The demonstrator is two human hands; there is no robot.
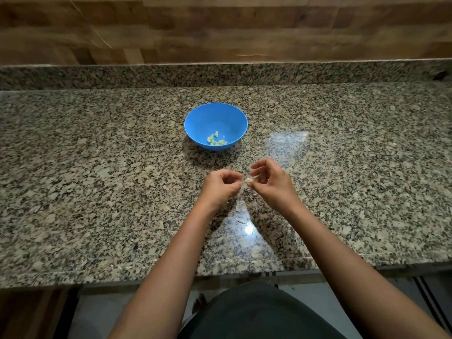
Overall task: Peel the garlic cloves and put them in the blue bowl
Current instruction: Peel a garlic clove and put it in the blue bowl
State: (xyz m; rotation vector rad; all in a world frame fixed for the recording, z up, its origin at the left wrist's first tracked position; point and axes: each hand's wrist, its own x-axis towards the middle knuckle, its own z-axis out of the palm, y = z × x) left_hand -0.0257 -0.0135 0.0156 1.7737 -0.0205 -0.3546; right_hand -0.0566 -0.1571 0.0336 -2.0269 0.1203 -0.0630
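A blue bowl stands on the granite counter, a little beyond my hands. Several pale peeled garlic cloves lie at its bottom. Just above the counter, my right hand pinches a small whitish garlic clove at its fingertips, the other fingers spread above it. My left hand is curled close beside the clove on its left; its fingertips are at the clove's skin, and whether they grip it is hard to tell.
The speckled granite counter stretches wide on both sides, with a raised granite back ledge and a wooden wall behind. Its front edge runs just before my body. Bright light reflections shine near my forearms.
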